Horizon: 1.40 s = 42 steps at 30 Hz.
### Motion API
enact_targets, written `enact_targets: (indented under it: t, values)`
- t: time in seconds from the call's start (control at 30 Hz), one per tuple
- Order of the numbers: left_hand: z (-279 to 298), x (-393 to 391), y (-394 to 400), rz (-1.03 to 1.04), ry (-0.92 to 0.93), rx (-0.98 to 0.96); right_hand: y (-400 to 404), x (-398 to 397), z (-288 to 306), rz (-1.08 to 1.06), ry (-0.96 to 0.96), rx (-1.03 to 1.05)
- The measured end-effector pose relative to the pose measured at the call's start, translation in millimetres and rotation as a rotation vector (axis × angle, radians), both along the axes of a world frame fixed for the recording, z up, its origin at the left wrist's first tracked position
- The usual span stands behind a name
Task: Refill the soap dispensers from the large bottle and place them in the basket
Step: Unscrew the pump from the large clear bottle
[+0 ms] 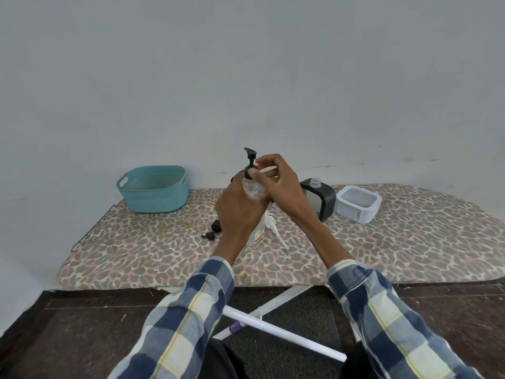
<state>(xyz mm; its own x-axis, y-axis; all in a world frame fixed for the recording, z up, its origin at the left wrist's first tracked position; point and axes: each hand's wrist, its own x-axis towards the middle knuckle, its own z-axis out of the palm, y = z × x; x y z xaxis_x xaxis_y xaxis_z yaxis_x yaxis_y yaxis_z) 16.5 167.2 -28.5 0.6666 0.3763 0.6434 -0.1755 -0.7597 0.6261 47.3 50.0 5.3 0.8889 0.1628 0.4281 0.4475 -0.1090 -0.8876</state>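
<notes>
1. I see the teal basket far left on the ironing board.
2. A loose black pump lies nearer.
3. My left hand grips the clear dispenser, raised above the board.
4. My right hand pinches its black pump collar.
5. A grey container sits right.

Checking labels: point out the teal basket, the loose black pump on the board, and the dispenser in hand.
teal basket (164, 199): head view, front wall.
loose black pump (212, 230): head view, its middle.
clear dispenser (252, 189): head view, body between the hands.
</notes>
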Motion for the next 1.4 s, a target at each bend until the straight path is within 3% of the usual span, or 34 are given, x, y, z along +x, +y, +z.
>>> enact_targets:
  t: [0.17,0.37,0.53,0.83,1.17,1.4]
  values:
    - [-2,-2,4,0.026,-0.022,0.004,7,-1,4,-0.078,-0.09,-0.066]
    - [-5,-2,2,-0.008,-0.056,-0.021,-1,2,0,-0.049,-0.03,0.126]
    - [-4,1,3,-0.007,-0.031,0.022,3,-3,-2,-0.03,-0.077,-0.019]
    - [-10,6,5,0.005,-0.074,-0.01,3,6,-6,-0.047,-0.07,0.083]
    - [-6,3,6,0.018,-0.075,0.034,8,6,17,-0.118,-0.245,-0.29]
    - [-6,3,4,0.045,-0.093,0.1,-6,1,51,-0.117,-0.269,-0.085]
